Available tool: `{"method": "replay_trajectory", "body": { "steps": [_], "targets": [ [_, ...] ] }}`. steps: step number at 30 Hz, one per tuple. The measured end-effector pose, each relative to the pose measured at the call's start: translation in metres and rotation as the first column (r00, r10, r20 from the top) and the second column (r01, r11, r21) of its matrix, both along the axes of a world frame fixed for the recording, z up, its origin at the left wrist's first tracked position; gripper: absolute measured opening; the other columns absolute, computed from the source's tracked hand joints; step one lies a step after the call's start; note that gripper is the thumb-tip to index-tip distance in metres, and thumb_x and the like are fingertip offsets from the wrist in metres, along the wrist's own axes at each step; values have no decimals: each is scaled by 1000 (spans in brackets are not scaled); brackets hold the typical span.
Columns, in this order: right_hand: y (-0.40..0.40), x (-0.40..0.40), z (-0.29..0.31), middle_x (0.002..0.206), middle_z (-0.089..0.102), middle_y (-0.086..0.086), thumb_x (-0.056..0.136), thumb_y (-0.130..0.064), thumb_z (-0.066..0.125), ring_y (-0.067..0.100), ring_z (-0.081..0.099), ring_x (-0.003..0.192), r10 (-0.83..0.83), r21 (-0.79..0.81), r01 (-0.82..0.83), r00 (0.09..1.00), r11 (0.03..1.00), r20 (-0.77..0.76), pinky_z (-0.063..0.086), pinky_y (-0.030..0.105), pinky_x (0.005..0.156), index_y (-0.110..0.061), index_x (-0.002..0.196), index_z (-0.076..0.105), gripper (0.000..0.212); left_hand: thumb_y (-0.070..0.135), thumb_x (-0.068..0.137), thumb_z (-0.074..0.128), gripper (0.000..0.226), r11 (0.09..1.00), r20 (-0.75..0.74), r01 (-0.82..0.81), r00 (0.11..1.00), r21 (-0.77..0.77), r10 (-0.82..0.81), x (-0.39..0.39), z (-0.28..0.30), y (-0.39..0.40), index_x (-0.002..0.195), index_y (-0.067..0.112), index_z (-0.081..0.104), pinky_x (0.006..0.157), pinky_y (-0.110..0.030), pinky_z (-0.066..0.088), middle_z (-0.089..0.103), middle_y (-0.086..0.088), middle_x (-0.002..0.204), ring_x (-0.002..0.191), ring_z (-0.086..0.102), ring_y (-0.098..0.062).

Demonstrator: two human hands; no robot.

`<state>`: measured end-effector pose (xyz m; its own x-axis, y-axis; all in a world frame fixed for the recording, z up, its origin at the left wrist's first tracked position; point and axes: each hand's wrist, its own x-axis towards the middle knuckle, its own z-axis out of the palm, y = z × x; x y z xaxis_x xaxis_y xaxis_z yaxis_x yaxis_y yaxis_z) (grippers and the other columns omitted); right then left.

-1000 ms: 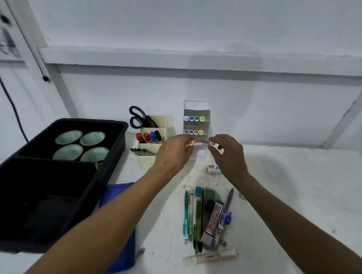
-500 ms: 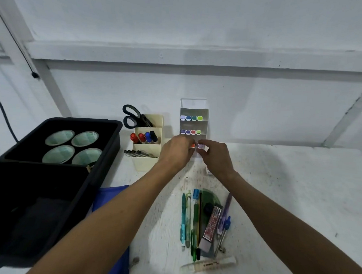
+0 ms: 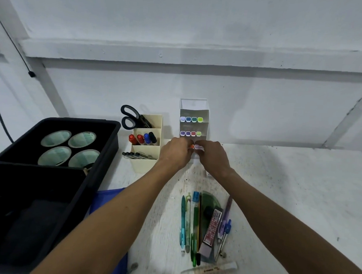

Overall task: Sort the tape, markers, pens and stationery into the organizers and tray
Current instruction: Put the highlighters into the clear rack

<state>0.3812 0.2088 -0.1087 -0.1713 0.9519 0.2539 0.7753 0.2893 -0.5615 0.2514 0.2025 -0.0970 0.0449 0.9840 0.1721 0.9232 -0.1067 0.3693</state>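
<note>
Both hands meet at the white tiered marker organizer's lowest row: left hand pinches the orange-capped marker, right hand the pale-capped marker, caps pointing toward the person.

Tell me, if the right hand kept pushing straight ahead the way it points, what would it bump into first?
Probably the white tiered marker organizer. The right hand is already at its bottom tier, fingers curled round a pale marker beside an orange one. Behind the organizer is the wall; depth is hard to judge.
</note>
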Motion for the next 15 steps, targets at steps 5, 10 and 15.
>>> {"method": "replay_trajectory", "body": {
  "steps": [5, 10, 15],
  "targets": [
    [1, 0, -3, 110, 71, 8, 93, -17, 56, 29, 67, 95, -6, 9, 6, 999, 1000, 37, 53, 37, 86, -18, 113, 67, 23, 26, 92, 60, 21, 999, -9, -5, 1000, -35, 5, 0, 1, 5, 109, 25, 70, 76, -36, 56, 71, -6, 103, 87, 66, -28],
    [0, -2, 0, 109, 71, 11, 94, -16, 54, 31, 67, 95, -7, -21, 8, 997, 1000, 74, 53, 38, 83, -16, 114, 64, 23, 28, 92, 58, 18, 997, 1, -16, 1000, -79, 16, 1, 6, 2, 105, 25, 70, 73, -38, 59, 70, -7, 97, 72, 68, -28],
    [-9, 6, 13, 122, 65, 10, 87, -10, 59, 32, 61, 106, 103, -64, -97, 989, 993, 105, 47, 34, 91, -15, 130, 52, 44, 24, 91, 55, 34, 997, -50, 33, 998, -75, -37, 3, 9, -13, 125, 24, 55, 79, -40, 57, 68, -9, 111, 90, 66, -32]
  ]
}}
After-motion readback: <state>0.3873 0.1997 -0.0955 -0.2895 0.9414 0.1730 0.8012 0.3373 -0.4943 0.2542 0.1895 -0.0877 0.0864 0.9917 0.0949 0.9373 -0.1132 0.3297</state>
